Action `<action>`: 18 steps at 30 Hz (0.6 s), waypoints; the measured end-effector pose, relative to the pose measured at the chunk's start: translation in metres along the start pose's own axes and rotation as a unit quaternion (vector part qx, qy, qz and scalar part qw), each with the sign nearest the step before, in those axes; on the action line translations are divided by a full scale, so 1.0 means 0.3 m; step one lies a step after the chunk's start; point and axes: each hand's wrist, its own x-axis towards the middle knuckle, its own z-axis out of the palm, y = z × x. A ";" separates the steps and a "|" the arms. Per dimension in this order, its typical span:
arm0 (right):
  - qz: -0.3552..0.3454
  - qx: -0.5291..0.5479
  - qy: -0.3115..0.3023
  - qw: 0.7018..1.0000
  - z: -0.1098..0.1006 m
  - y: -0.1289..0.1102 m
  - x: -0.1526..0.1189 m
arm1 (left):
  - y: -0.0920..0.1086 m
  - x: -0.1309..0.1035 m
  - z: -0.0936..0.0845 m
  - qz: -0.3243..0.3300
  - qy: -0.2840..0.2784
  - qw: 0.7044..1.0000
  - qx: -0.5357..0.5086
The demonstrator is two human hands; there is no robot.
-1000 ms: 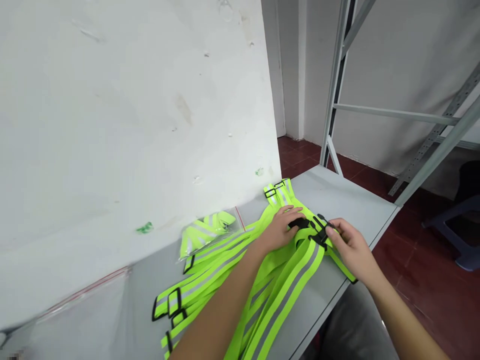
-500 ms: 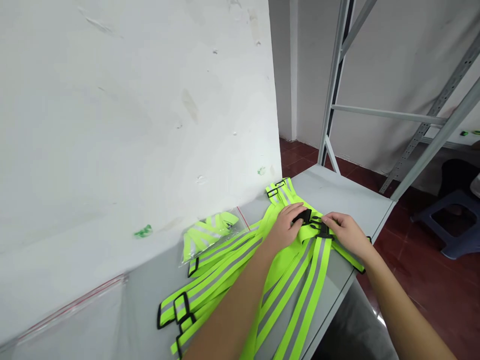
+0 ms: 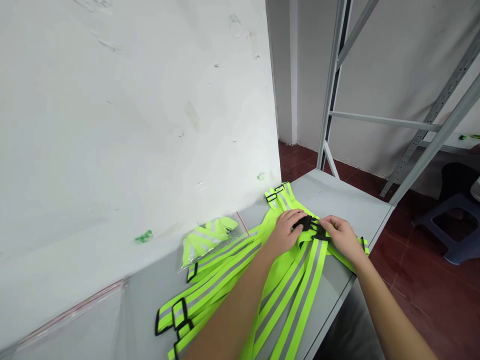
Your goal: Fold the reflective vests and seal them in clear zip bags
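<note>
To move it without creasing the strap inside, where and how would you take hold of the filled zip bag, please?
I'd pinch the zip bag by its red-lined right end, from above: it looks flat, whereas folded strap fills the rest, and the white wall stands close behind.

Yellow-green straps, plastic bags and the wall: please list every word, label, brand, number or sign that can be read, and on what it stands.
No readable text anywhere.
Straps and black buckles: no lettering that can be made out.
Bags: none visible.
Wall: only marks and green smudges, no words.
</note>
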 end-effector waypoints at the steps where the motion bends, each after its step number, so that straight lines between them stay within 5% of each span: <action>1: 0.001 0.019 0.003 1.000 -0.002 0.007 0.002 | -0.004 0.000 0.001 -0.001 -0.001 1.000 -0.006; 18: -0.001 0.072 0.026 0.997 0.031 0.071 -0.002 | 0.006 -0.008 -0.001 -0.013 0.003 1.000 0.006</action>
